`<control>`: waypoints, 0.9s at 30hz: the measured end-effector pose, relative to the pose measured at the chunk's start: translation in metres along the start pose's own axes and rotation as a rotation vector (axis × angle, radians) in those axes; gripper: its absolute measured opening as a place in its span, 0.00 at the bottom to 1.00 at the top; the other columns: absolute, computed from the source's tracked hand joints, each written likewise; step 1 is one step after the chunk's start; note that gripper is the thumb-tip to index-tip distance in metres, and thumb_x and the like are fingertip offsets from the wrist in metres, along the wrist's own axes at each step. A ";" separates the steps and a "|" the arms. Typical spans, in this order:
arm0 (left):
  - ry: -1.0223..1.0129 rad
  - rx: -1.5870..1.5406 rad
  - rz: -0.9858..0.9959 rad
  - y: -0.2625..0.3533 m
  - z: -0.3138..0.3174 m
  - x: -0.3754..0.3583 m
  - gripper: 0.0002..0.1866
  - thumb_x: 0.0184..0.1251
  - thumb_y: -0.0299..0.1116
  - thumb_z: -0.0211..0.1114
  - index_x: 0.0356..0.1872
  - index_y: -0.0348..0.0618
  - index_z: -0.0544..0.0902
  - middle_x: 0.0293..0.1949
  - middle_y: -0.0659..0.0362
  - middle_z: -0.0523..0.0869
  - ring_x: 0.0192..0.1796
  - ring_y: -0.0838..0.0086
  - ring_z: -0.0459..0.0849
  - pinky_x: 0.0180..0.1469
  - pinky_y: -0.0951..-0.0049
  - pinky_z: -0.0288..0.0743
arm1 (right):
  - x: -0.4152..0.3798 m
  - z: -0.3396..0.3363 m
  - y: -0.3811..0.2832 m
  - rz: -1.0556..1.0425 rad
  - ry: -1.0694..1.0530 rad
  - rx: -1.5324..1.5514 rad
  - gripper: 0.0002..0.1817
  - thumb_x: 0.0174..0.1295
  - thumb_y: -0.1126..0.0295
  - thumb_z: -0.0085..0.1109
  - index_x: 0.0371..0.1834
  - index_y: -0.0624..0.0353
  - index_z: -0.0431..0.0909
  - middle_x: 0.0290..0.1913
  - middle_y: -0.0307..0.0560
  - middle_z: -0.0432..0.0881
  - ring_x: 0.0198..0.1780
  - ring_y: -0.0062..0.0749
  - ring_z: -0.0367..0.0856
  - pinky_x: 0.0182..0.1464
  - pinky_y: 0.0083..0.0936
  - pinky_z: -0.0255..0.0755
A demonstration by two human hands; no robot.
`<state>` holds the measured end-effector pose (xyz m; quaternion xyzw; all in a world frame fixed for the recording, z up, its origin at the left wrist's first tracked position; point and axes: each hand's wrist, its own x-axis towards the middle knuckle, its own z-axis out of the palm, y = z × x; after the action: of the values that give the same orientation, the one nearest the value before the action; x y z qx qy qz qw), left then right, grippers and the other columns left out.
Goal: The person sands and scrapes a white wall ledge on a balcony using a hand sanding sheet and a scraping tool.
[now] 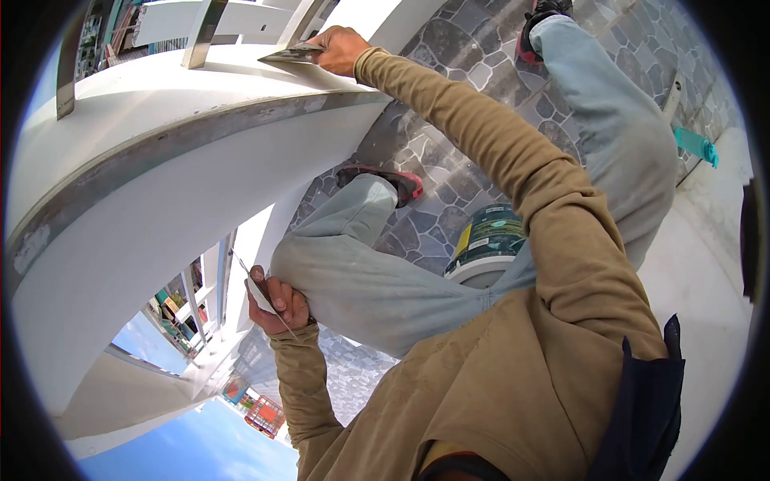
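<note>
My right hand (338, 51) is closed around a putty knife (290, 54) near the top of the view. Its metal blade lies flat or nearly flat against the white ledge (216, 84), beside the foot of a metal railing post (298, 22). Lower left, next to my knee, my left hand (279, 303) grips a thin flat scraper (261, 297), seen almost edge-on. Whitish material seems to coat its face. The scraper's handle is hidden by the fingers.
A dark green bucket (499, 226) with a pale rim is between my legs on the stone-patterned floor (457, 48). A teal bottle (696, 147) lies at the right. Another metal post (204, 34) rises from the ledge, whose grey strip (160, 138) curves along its side.
</note>
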<state>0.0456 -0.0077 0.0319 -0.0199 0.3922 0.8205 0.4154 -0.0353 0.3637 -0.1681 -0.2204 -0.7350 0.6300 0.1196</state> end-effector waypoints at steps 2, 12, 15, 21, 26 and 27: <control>-0.011 0.007 0.003 0.000 -0.001 0.000 0.17 0.79 0.43 0.33 0.51 0.43 0.65 0.22 0.53 0.75 0.17 0.71 0.71 0.19 0.74 0.66 | -0.005 0.005 0.002 -0.044 -0.006 -0.005 0.19 0.55 0.69 0.54 0.51 0.47 0.83 0.46 0.52 0.84 0.47 0.44 0.82 0.54 0.30 0.74; -0.053 -0.022 0.011 0.000 -0.004 0.002 0.14 0.78 0.40 0.38 0.52 0.42 0.64 0.22 0.52 0.75 0.18 0.71 0.72 0.20 0.73 0.68 | -0.058 -0.006 -0.016 -0.163 -0.110 -0.152 0.35 0.43 0.84 0.49 0.56 0.37 0.79 0.50 0.58 0.82 0.50 0.48 0.81 0.56 0.30 0.73; -0.060 -0.020 -0.008 -0.001 0.001 0.005 0.14 0.78 0.39 0.38 0.52 0.41 0.65 0.22 0.52 0.75 0.18 0.71 0.72 0.19 0.76 0.66 | -0.057 -0.045 -0.011 -0.188 -0.244 -0.174 0.23 0.49 0.78 0.56 0.51 0.48 0.83 0.41 0.54 0.85 0.41 0.40 0.83 0.47 0.27 0.75; -0.006 0.029 0.035 -0.001 -0.002 -0.002 0.14 0.78 0.39 0.38 0.51 0.40 0.66 0.22 0.52 0.75 0.18 0.72 0.72 0.20 0.75 0.68 | -0.028 -0.059 0.004 0.061 -0.066 -0.208 0.22 0.54 0.69 0.55 0.54 0.54 0.80 0.38 0.51 0.86 0.36 0.41 0.85 0.43 0.30 0.78; -0.005 0.011 0.018 -0.001 -0.001 0.000 0.14 0.78 0.39 0.38 0.50 0.40 0.66 0.22 0.52 0.74 0.18 0.72 0.72 0.20 0.75 0.68 | -0.025 -0.030 0.009 -0.077 0.060 0.024 0.20 0.52 0.71 0.52 0.49 0.49 0.84 0.39 0.52 0.86 0.37 0.43 0.83 0.46 0.31 0.77; -0.006 -0.002 0.021 -0.002 -0.002 0.000 0.14 0.78 0.39 0.38 0.50 0.40 0.66 0.21 0.52 0.74 0.18 0.72 0.72 0.20 0.75 0.68 | -0.024 -0.027 0.006 -0.025 0.026 0.108 0.20 0.52 0.71 0.51 0.48 0.48 0.85 0.40 0.52 0.86 0.36 0.43 0.83 0.46 0.31 0.77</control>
<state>0.0462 -0.0082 0.0296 -0.0139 0.3904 0.8252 0.4080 -0.0011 0.3765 -0.1671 -0.2125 -0.7009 0.6643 0.1491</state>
